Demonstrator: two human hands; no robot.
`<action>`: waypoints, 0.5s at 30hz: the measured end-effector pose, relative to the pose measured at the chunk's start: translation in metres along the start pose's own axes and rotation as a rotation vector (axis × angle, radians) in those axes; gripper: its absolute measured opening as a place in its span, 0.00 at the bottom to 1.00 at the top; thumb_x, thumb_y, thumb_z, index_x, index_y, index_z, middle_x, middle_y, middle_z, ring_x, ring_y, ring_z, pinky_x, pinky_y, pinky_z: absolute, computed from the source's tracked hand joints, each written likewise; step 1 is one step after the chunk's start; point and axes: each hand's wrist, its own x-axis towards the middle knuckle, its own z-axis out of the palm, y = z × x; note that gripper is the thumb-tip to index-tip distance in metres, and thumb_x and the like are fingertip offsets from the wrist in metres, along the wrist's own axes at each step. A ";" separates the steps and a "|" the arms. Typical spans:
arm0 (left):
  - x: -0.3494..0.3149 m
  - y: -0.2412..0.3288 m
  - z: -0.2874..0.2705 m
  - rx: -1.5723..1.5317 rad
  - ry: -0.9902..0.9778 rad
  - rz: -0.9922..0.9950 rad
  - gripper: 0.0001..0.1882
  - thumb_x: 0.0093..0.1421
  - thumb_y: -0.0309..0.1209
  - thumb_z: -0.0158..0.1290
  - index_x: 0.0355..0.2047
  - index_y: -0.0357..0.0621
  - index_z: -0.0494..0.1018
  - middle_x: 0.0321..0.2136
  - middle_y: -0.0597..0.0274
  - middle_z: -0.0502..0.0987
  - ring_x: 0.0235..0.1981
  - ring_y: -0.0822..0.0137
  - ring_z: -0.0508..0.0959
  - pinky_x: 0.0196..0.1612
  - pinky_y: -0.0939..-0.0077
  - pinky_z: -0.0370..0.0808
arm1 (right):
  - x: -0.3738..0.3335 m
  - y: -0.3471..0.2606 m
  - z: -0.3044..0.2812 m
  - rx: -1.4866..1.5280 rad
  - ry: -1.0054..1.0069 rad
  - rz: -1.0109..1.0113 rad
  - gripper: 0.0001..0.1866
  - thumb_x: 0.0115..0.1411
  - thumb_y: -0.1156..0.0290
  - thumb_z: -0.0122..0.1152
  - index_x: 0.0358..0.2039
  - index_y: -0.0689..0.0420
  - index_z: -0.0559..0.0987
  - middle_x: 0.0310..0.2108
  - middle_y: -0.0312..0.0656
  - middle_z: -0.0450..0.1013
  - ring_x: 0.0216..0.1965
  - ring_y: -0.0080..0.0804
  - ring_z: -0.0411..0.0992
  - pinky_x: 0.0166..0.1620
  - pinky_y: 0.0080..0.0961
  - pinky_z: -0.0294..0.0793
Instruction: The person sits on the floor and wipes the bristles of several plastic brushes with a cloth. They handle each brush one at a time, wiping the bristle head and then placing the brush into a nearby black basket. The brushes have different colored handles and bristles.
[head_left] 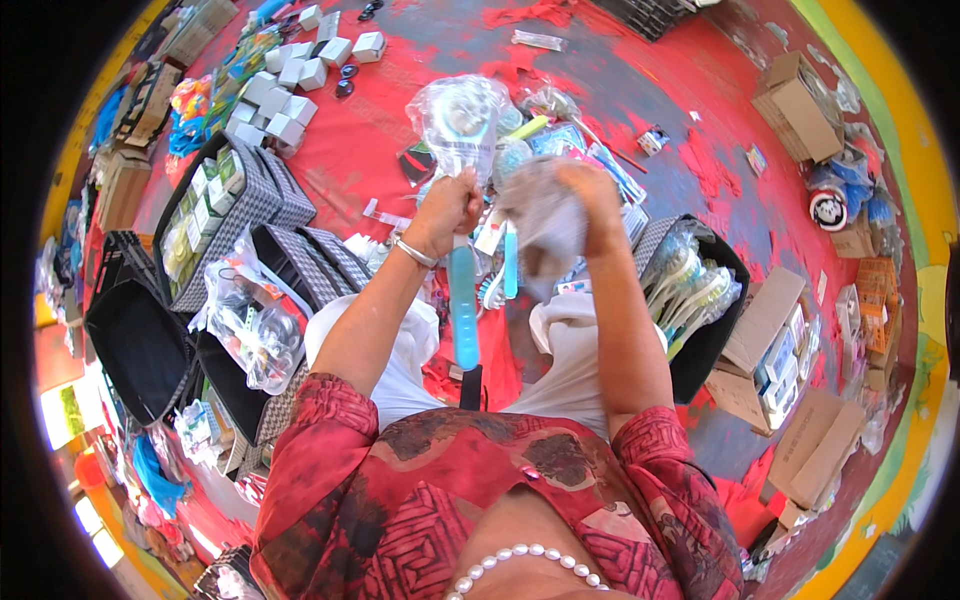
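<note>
My left hand (447, 215) is closed around a turquoise-handled brush (464, 310). Its round head is up, inside a clear plastic bag (460, 112), and the handle hangs down below my fist. Just to the right, my right hand (592, 200) grips a greyish cloth (545, 222), smeared by motion and close beside the brush. Behind and beneath both hands lies a heap of packaged household goods. Among it are another brush with a blue handle (511, 262) and a pale round-headed item (512, 155).
Checked black-lined bins (235, 215) with packaged goods stand on the left. On the right another bin (725, 325) holds several wrapped brushes (684, 275). White boxes (285, 105) are piled at far left. Cardboard boxes (800, 105) line the right wall. Torn red sheeting (400, 120) covers the floor.
</note>
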 end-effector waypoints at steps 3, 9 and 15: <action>-0.007 0.011 0.009 -0.388 -0.093 0.157 0.20 0.65 0.45 0.37 0.22 0.46 0.61 0.14 0.66 0.62 0.10 0.78 0.55 0.13 0.85 0.53 | 0.010 0.005 -0.007 0.068 0.044 0.090 0.19 0.55 0.59 0.54 0.24 0.66 0.74 0.23 0.44 0.73 0.22 0.26 0.71 0.24 0.24 0.69; -0.019 0.019 0.021 -0.391 -0.269 0.130 0.22 0.64 0.49 0.36 0.20 0.47 0.59 0.12 0.65 0.61 0.08 0.77 0.55 0.09 0.87 0.52 | 0.013 0.003 0.016 -0.441 0.236 -0.373 0.16 0.57 0.62 0.55 0.28 0.65 0.72 0.23 0.39 0.71 0.25 0.21 0.66 0.28 0.20 0.65; -0.015 0.006 0.037 -0.164 -0.015 0.008 0.24 0.63 0.52 0.37 0.20 0.47 0.61 0.12 0.66 0.63 0.08 0.78 0.56 0.10 0.87 0.52 | 0.000 -0.001 0.044 -1.053 0.027 -0.713 0.11 0.53 0.65 0.58 0.32 0.58 0.74 0.28 0.47 0.71 0.28 0.43 0.69 0.32 0.33 0.67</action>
